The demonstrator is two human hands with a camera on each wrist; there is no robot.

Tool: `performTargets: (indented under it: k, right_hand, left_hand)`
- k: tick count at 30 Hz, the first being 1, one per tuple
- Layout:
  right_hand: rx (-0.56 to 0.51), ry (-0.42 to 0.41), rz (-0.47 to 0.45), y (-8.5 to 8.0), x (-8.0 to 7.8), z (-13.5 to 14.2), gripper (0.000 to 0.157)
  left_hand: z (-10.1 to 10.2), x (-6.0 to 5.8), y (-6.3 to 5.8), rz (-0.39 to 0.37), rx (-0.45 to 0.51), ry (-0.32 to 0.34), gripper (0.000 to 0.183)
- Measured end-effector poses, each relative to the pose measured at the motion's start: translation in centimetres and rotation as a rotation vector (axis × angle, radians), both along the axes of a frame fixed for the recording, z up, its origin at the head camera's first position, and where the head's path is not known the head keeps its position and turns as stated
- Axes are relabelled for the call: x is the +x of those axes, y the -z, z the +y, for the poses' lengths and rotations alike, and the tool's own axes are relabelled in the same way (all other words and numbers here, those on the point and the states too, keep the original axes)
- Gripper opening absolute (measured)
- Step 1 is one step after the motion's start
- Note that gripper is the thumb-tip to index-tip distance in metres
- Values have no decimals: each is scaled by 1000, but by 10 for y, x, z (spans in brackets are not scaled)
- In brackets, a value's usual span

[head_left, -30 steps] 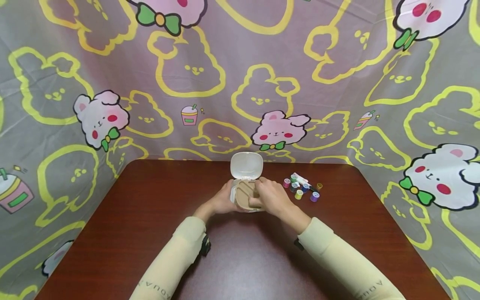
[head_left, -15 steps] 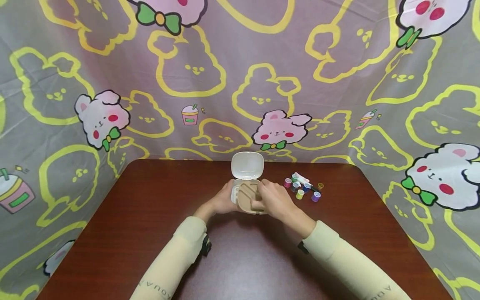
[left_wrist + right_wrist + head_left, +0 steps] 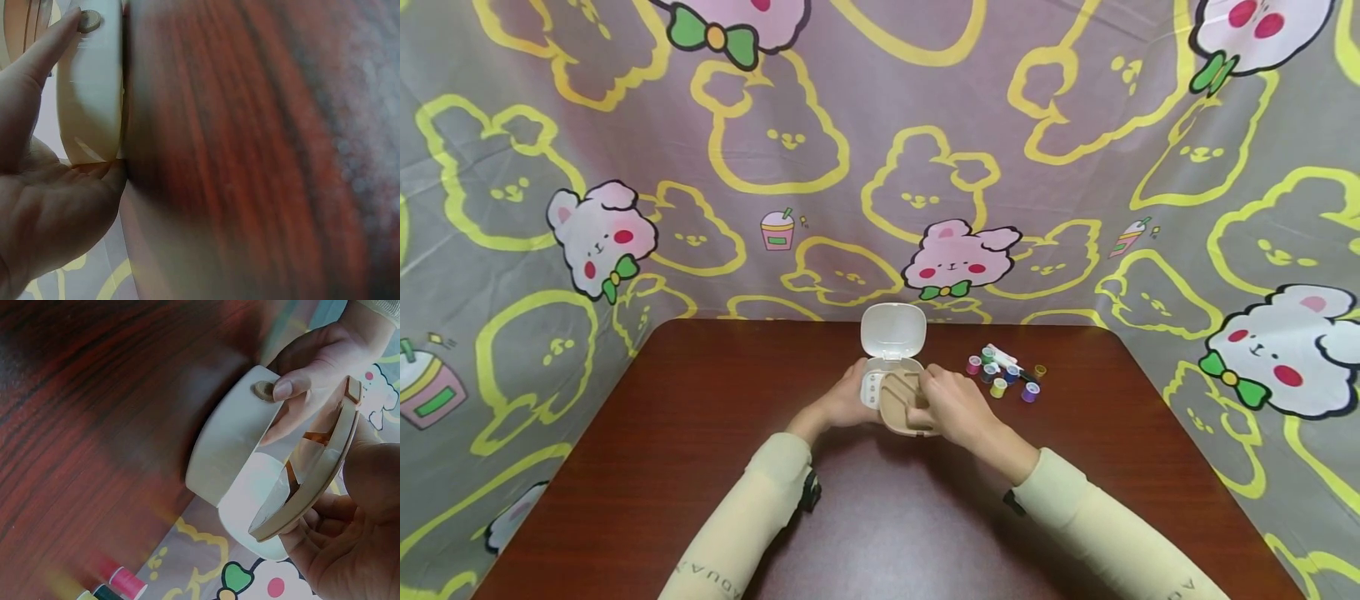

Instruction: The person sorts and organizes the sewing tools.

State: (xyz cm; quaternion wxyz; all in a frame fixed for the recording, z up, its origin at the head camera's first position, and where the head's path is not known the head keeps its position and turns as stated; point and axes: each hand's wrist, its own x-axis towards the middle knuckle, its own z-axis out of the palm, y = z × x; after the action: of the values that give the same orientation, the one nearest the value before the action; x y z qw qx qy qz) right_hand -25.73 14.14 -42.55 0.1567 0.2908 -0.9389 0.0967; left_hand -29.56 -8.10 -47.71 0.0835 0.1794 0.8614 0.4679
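Note:
A white box point(image 3: 870, 390) stands on the table with its hinged lid point(image 3: 892, 331) raised at the back. My left hand point(image 3: 847, 398) grips the box from the left; in the right wrist view its thumb lies beside a round tan button point(image 3: 263, 390) on the box's front. My right hand point(image 3: 958, 404) pinches a tan divided tray point(image 3: 895, 408) by its right side. In the right wrist view the tray is tilted and apart from the box front. White floor with small fittings shows inside the box, left of the tray.
Behind my right hand lie several small thread spools, among them a pink spool point(image 3: 973, 365), a yellow spool point(image 3: 997, 388) and a purple spool point(image 3: 1030, 392). A white stick-like thing point(image 3: 1002, 357) lies among them. Patterned cloth point(image 3: 820, 167) hangs around the table point(image 3: 700, 417).
My right hand has drawn the tan tray rightward and toward me, uncovering more of the box's white inside. My left hand stays on the box; the spools have not moved.

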Motion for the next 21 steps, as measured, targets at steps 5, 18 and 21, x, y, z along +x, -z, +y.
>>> performTargets:
  k: [5,18,21]
  right_hand:
    - [0,-3,4,0,3,-1,29]
    - [13,-23,8,0,14,-1,30]
    - [15,-28,8,0,17,0,31]
  left_hand:
    - [-1,1,0,-10,29,6,111]
    - [-1,0,2,-8,32,10,109]
    - [-1,0,1,-9,24,9,111]
